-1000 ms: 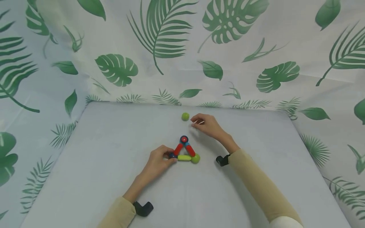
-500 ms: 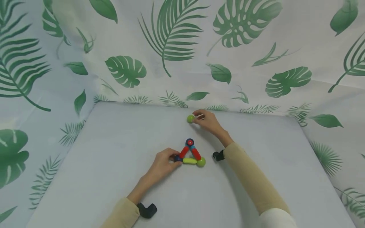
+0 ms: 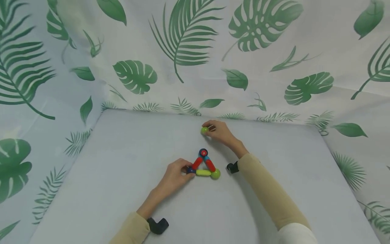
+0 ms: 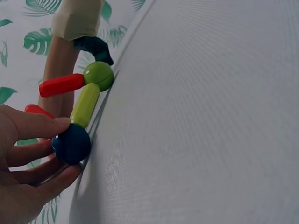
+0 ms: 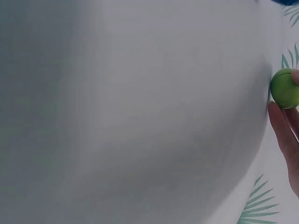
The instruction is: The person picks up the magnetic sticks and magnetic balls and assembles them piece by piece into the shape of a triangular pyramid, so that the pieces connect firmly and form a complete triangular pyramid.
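A triangle of toy rods and balls lies on the table in the head view. Its sides are two red rods and a yellow-green rod; at the corners sit a green ball, a dark blue ball and a dark blue piece with a red centre. My left hand grips the dark blue ball at the left corner between thumb and fingers. Beyond the triangle, my right hand pinches a loose green ball, also seen at the right edge of the right wrist view.
The white table meets a white leaf-print cloth at the back and sides. A black wrist camera sits by the left cuff and another black camera by the right cuff.
My right hand has reached the loose green ball, taken hold of it and drawn it slightly nearer. The left hand keeps its grip on the dark blue ball. The head view has shifted a little.
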{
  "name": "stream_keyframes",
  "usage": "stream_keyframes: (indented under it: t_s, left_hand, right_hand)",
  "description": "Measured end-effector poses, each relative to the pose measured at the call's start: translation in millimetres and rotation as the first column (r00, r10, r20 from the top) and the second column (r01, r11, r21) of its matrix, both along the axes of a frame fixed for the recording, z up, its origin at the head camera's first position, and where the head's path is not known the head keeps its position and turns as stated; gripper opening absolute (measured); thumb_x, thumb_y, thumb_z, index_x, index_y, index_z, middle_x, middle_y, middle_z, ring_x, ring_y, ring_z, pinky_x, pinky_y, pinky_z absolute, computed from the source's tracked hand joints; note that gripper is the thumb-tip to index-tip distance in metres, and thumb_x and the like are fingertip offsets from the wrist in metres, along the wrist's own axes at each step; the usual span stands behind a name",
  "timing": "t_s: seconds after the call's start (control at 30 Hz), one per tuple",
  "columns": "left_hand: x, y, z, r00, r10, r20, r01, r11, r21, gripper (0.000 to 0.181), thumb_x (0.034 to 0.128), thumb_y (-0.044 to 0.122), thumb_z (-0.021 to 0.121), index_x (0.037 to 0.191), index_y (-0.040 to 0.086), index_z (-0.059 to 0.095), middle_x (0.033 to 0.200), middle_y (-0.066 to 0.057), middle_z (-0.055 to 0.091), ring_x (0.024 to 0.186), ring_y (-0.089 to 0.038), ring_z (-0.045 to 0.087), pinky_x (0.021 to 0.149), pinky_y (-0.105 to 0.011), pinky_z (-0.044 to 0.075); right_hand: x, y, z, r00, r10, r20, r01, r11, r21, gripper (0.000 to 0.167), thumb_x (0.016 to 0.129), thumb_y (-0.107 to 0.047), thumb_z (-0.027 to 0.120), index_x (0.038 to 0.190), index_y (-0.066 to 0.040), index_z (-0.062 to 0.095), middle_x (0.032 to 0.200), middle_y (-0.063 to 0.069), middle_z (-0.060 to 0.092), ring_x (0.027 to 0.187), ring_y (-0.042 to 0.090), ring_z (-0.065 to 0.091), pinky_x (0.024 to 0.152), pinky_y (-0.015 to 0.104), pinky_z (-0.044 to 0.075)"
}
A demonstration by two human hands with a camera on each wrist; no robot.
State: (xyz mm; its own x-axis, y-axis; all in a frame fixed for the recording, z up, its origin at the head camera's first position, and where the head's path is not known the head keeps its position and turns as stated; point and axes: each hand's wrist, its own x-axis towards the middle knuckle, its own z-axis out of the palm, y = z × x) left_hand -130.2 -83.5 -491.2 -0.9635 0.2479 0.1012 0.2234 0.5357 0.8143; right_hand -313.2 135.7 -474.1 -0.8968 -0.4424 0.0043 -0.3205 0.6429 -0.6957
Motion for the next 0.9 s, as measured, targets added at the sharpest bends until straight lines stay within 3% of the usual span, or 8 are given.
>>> stream_keyframes:
  t_s: [0.17,0.43,0.7,0.9]
  left_hand:
    - [0.6,0.4,0.4,1.0,0.012,0.001,-0.012,1.0,0.004,0.029,0.0844,0.007,0.083,0.111,0.0,0.073,0.105,-0.008,0.072,0.089,-0.017,0.07,0.078,-0.028,0.058]
    - [0.2,0.9,0.5,1.0,0.013,-0.002,-0.013,1.0,0.023,0.027,0.0835,0.006,0.083,0.108,0.0,0.074,0.102,-0.008,0.073,0.088,-0.018,0.071,0.079,-0.031,0.059]
    - [0.3,-0.6,0.1,0.999,0.022,0.03,-0.022,0.999,0.025,0.029,0.0835,0.008,0.083,0.11,0.001,0.074,0.103,-0.008,0.073,0.089,-0.018,0.071,0.081,-0.032,0.059]
    - [1.3,0.6,1.5,0.999,0.017,0.034,-0.019,0.999,0.039,0.029,0.0839,0.009,0.084,0.11,0.001,0.074,0.103,-0.009,0.073,0.089,-0.019,0.071,0.082,-0.036,0.059]
  right_hand:
    - [14.4,6.9,6.0,1.0,0.026,-0.011,-0.026,1.0,-0.014,0.032,0.093,-0.009,0.074,0.124,-0.004,0.07,0.126,0.013,0.071,0.114,0.031,0.068,0.098,0.043,0.057]
    - [50.6,19.4,30.4,0.998,0.065,-0.02,-0.066,0.995,-0.068,0.029,0.095,-0.011,0.073,0.123,-0.006,0.071,0.124,0.008,0.071,0.114,0.026,0.068,0.097,0.037,0.058]
    - [84.4,25.3,58.1,0.989,0.148,-0.021,-0.149,0.981,-0.127,0.03,0.094,-0.007,0.074,0.124,-0.007,0.069,0.122,0.007,0.071,0.112,0.025,0.069,0.098,0.037,0.058]
    - [101.5,23.9,67.3,0.973,0.233,0.003,-0.229,0.959,-0.164,0.032,0.093,-0.003,0.074,0.124,-0.006,0.07,0.122,0.008,0.071,0.112,0.024,0.07,0.1,0.04,0.056]
